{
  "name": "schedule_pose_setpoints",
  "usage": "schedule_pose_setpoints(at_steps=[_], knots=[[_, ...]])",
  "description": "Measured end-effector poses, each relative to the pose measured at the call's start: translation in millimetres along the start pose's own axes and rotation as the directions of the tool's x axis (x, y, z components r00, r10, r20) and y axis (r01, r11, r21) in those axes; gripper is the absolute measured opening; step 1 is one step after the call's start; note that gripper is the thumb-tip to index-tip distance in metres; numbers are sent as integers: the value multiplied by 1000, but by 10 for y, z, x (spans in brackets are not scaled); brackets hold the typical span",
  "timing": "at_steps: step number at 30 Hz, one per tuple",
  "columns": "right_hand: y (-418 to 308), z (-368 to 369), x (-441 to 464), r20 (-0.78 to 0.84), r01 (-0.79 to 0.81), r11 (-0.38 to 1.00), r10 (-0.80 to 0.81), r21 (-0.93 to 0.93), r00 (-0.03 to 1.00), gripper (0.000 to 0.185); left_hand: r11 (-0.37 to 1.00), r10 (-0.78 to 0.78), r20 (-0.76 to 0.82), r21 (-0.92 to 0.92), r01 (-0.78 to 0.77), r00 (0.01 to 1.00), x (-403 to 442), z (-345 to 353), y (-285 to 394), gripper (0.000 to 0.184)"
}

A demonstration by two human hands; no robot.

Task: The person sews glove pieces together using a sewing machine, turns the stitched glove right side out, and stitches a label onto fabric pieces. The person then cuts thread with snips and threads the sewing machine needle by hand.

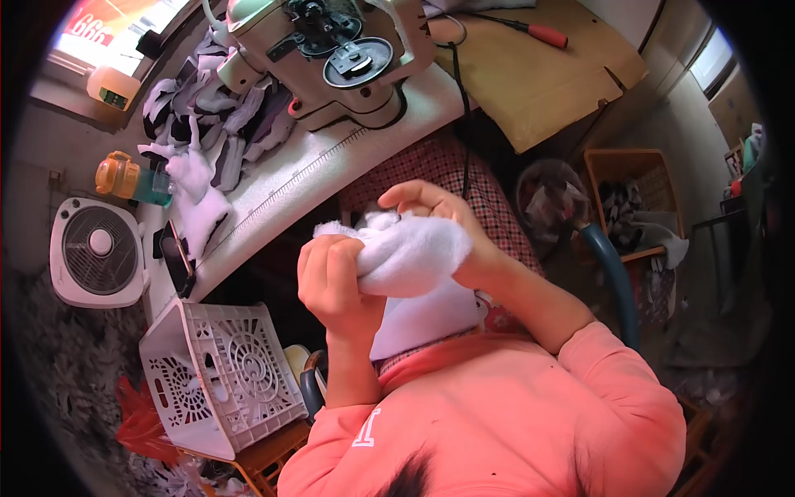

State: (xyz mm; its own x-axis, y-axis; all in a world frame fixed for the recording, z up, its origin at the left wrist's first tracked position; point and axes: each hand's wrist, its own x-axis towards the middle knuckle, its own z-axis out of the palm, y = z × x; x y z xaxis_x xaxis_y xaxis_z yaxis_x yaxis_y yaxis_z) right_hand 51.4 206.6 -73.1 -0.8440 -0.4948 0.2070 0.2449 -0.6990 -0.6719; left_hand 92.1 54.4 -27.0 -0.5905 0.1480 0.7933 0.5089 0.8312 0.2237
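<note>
White fleecy cloth (422, 257) held crosswise before a coral top (497, 406)

Nearest is the wearer's coral top, with a second white piece (426, 319) just beyond it. Above that piece, the bunched cloth has its long axis running left to right, its rounded fold pointing right. The left hand (338, 283) is clamped on the left end. The right hand (454, 214) curls against the far right edge, thumb hidden; its grip I cannot tell. Farther off: a ruler-marked white table (331, 170), then a machine (348, 108).
</note>
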Motion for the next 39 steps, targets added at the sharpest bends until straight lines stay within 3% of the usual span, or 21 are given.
schedule_pose_setpoints(at_steps=[4,7,9,11,12,15,17,18,19,22,25,28,29,31,33,34,35,36,37,38,39], knots=[[-25,-26,3,220,-149,983,170,-109,961,74,965,-126,119,-217,150,985,14,-59,-34,19],[-64,63,-67,280,-64,963,139,-263,950,80,739,-259,361,-524,425,896,-5,-128,-106,18],[-119,163,-104,252,-23,934,120,-356,960,78,576,-408,367,-608,547,836,-26,-116,-151,19],[-63,281,-189,-89,-85,955,62,-284,994,72,486,-457,379,-652,583,805,-40,-113,-200,20],[-43,278,-208,-149,-122,984,102,-129,983,74,442,-463,403,-666,600,789,-54,-92,-219,20],[-27,314,-269,-235,-180,979,153,-97,960,91,332,-519,429,-696,637,739,-54,-27,-233,17],[-42,348,-255,-136,-173,973,153,-151,979,96,188,-518,549,-675,713,656,-58,18,-225,15],[-57,355,-235,-45,-152,970,146,-189,988,101,232,-409,574,-686,689,709,-99,57,-245,15],[-69,350,-216,-41,-160,967,155,-200,987,101,146,-279,623,-724,674,730,-104,68,-291,19],[-70,322,-181,81,-63,969,85,-240,993,108,134,-212,663,-708,694,718,-30,58,-295,18],[-32,283,-157,92,-81,976,101,-203,991,109,291,-284,677,-614,734,679,10,45,-272,19],[-2,226,-154,34,-204,978,206,-48,978,106,619,-390,539,-446,646,746,-34,28,-234,14],[-9,217,-150,36,-211,976,213,-50,976,106,616,-396,537,-446,649,745,-45,-2,-220,14],[-33,196,-122,-87,-254,955,243,-151,966,96,863,-369,392,-191,467,843,-79,-84,-177,18],[66,70,-59,-262,-192,967,144,-170,954,69,929,-291,294,-142,342,911,-106,-157,10,30],[168,-57,-11,-339,-73,942,-45,-328,940,59,967,-205,252,-97,235,946,-183,-110,117,25],[255,-134,56,-374,32,877,-237,-479,897,50,988,-120,254,124,90,960,-281,-10,247,17],[277,-77,86,-225,86,544,-479,-835,849,42,991,-39,218,133,10,975,-335,59,341,12],[309,-5,85,33,112,86,-627,-990,778,33,999,-25,225,42,16,974,-369,84,380,12],[314,34,97,66,144,74,-627,-987,777,27,994,-71,207,-65,86,976,-409,112,348,20],[280,-44,78,48,131,118,-539,-984,841,28,995,-102,175,-3,104,979,-369,92,277,20]])
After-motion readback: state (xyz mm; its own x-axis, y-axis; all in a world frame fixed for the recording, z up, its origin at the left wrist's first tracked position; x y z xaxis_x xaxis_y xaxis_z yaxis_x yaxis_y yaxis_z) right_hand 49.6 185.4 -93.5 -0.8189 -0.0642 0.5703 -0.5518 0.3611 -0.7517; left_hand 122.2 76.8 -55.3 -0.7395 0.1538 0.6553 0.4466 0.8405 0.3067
